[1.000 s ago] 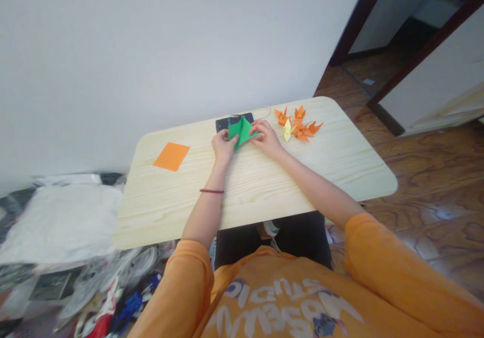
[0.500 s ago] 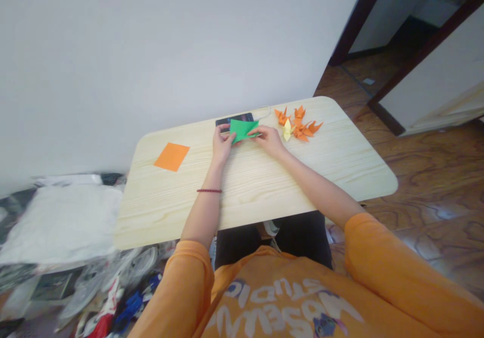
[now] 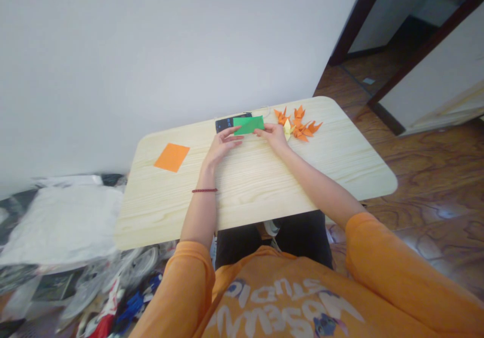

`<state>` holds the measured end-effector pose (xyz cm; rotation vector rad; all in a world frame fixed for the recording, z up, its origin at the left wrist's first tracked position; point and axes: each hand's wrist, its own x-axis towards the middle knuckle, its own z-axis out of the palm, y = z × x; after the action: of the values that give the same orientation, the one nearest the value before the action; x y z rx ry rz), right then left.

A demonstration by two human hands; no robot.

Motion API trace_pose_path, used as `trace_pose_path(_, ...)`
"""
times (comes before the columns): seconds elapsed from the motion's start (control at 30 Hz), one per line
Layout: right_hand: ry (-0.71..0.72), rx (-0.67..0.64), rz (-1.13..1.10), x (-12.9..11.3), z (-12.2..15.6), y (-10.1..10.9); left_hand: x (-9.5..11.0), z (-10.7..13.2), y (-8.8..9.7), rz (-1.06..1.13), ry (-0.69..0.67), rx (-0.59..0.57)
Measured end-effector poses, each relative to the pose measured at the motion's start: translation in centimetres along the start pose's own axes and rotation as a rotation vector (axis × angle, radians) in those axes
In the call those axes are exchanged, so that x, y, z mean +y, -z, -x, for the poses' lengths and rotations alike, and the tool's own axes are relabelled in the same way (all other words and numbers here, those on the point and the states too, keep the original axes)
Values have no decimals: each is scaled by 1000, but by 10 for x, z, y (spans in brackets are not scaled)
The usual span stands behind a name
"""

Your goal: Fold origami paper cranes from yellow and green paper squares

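The green paper [image 3: 248, 125] lies folded into a flat, narrow rectangle near the far edge of the table [image 3: 264, 187], about midway along it. Its left end overlaps a dark phone [image 3: 224, 124]. Its surface is plain, smooth and evenly coloured, with straight edges and no loose flap showing.

The left hand [image 3: 221, 147] is spread, fingers stretched out flat towards the near left corner of the rectangle, the tips at its edge or just short of it. The right hand [image 3: 275, 135] has its fingers bent, with the tips on the near right corner. Whether its thumb is tucked under the edge cannot be told.

The step in hand looks like flattening a fresh fold. Any further fold would call for both ends held steady, the edges lined up squarely and a firm press along the crease, since the phone under one end makes an uneven base.

A flat orange sheet [image 3: 172, 156] lies well apart towards the left edge. A cluster of folded orange figures [image 3: 302, 126] and a yellow one [image 3: 288, 129] sits just beside the right hand.
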<state>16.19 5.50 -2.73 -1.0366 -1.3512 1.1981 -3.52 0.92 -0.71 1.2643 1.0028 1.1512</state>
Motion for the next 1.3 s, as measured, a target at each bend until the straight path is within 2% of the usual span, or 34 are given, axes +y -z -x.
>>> trace_pose_path(0.2, -23, -62, -3, -5, 3, -1, -12, -4, -8, -133, -34, 114)
trace_pose_path(0.37, -61, -123, -44, -11, 6, -2, -11, -4, -8, -173, -32, 96)
trace_pose_path(0.57, -29, -179, -28, -6, 7, -4, -5, -3, -5, -363, -107, 67)
trace_pose_path(0.73, 107, -131, 146, 7, 2, -4, -4, -2, -7, -455, -111, 106)
trace_pose_path(0.87, 210, -115, 254, 10, 1, -2, -4, -1, -7, -548, -167, 117)
trace_pose_path(1.1, 214, -113, 288, 2, 6, -3, -4, 2, -8, -494, -187, 108)
trace_pose_path(1.3, 191, -56, 331, 1, 6, -3, -1, 1, -5, -449, -172, 220)
